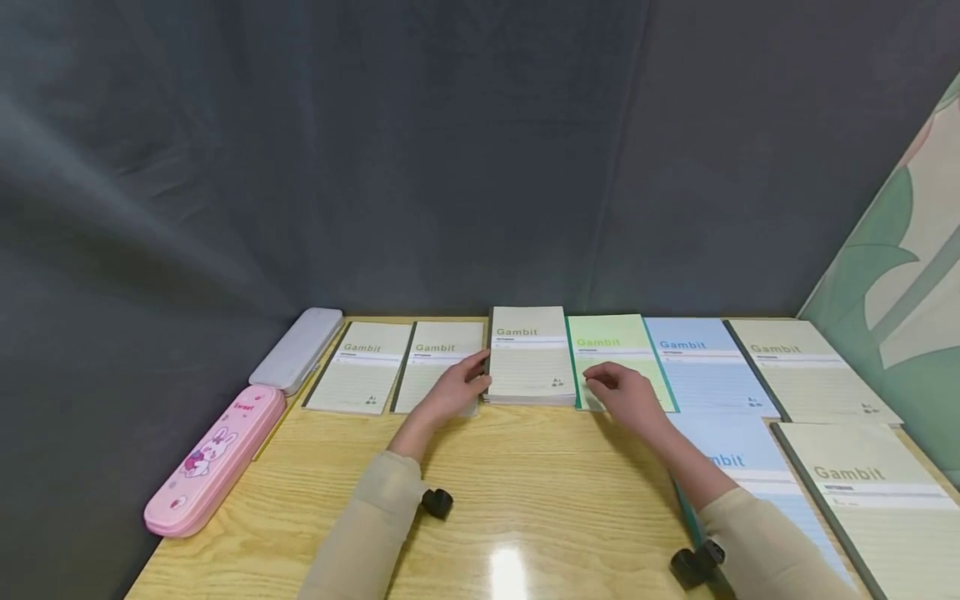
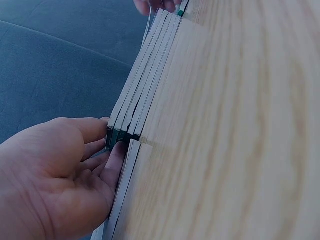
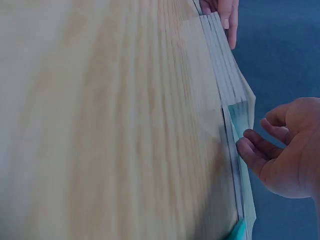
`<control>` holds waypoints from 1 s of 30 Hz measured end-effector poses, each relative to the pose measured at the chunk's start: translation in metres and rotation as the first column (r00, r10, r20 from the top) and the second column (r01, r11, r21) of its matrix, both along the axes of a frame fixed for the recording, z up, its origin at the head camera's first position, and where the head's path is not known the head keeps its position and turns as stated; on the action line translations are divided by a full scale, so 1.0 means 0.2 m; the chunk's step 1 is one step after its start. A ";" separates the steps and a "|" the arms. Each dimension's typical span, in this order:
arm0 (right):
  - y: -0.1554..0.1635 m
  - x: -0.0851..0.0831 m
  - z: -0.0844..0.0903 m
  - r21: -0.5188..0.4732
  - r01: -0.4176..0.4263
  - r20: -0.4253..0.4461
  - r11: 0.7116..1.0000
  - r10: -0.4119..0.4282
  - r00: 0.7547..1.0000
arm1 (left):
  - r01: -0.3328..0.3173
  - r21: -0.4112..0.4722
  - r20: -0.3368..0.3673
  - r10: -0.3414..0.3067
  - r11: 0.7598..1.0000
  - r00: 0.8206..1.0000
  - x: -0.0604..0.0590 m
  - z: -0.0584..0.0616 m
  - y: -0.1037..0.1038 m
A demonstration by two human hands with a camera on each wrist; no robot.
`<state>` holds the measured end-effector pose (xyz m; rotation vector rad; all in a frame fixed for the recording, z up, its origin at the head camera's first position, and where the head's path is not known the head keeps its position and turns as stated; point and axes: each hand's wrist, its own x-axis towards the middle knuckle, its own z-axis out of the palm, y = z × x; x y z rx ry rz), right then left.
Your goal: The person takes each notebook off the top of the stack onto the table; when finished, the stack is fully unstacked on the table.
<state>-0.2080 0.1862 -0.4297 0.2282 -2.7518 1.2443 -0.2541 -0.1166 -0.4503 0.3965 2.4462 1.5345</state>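
Both hands on table, left hand (image 1: 450, 392) touching notebook stack (image 1: 531, 358), right hand (image 1: 626, 396) beside it

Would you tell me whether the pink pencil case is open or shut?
Shut: the pink pencil case lies flat at the table's left edge, lid closed.

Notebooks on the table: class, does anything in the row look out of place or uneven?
One spot stands out: the middle stack of notebooks is several deep, so it sits higher than the single notebooks beside it. The left hand touches its left edge; the right hand rests on the green notebook.
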 end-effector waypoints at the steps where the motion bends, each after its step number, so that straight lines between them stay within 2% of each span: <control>1: -0.01 -0.02 -0.01 -0.011 0.003 0.017 1.000 -0.003 1.000 | 0.001 -0.004 0.000 -0.001 1.000 1.000 0.00 0.00 0.00; 7: -0.07 -0.10 -0.04 -0.101 0.046 0.076 0.994 -0.039 0.996 | -0.001 -0.007 0.000 0.001 1.000 1.000 -0.01 -0.01 0.00; 10: -0.10 -0.12 -0.05 -0.116 0.044 0.068 0.992 -0.036 0.997 | -0.003 0.001 -0.002 0.003 1.000 1.000 -0.01 -0.01 0.00; 15: -0.15 -0.13 -0.04 -0.098 0.030 0.050 0.995 -0.025 0.998 | -0.010 -0.010 -0.001 0.010 1.000 1.000 -0.02 -0.01 0.00; 20: -0.16 -0.14 -0.04 -0.071 0.055 0.059 0.996 -0.051 0.997 | -0.009 -0.012 0.003 0.009 1.000 1.000 -0.01 -0.01 0.00; 30: -0.15 -0.16 -0.03 -0.057 0.077 0.106 0.995 -0.071 0.992 | -0.014 -0.014 0.008 0.014 1.000 1.000 -0.02 -0.01 0.00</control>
